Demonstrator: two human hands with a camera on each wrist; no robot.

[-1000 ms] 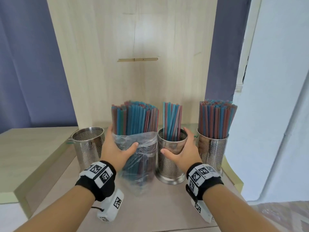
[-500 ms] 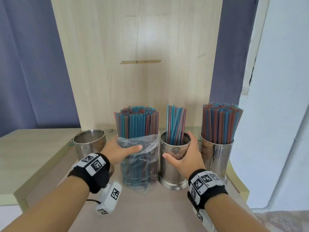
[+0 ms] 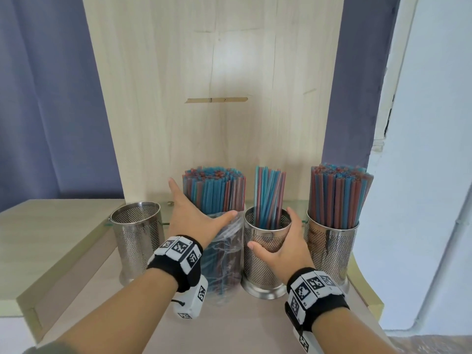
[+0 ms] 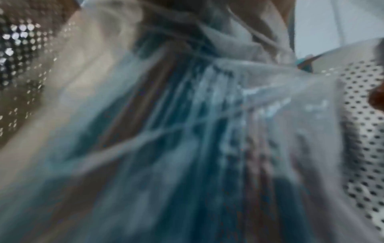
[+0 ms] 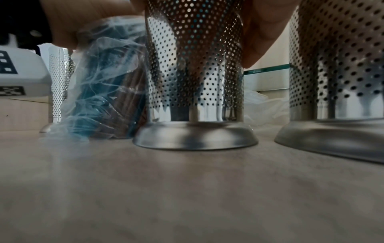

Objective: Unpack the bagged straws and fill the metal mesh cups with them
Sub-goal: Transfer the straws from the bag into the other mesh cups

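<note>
Between the two hands stand the bag of straws (image 3: 224, 254) and the middle cup (image 3: 265, 254), side by side and touching or nearly so. The straws in the bag stand straight up, long way up and down, with their tops poking out of the loose plastic. The left hand (image 3: 190, 221) is right beside the bag; its thumb lies across the front of the plastic and its fingers reach up along the left side, so it looks spread out, not squeezing. The right hand (image 3: 283, 249) is wrapped around the middle cup, thumb in front and fingers behind. That cup holds only a few straws (image 3: 268, 198). The right cup (image 3: 332, 254) is packed full, and the left cup (image 3: 138, 238) looks empty.

I think the next move is to lift straws straight up out of the bag and drop them into the middle cup, and the left hand is nearer for that.

From the head view you see the straw tops and how full each cup is. Only the right wrist view shows the cup bottoms sitting flat on the tabletop (image 5: 187, 189) and more loose plastic (image 5: 264, 106) behind the cups. The left wrist view is blurry, mostly bag.
</note>
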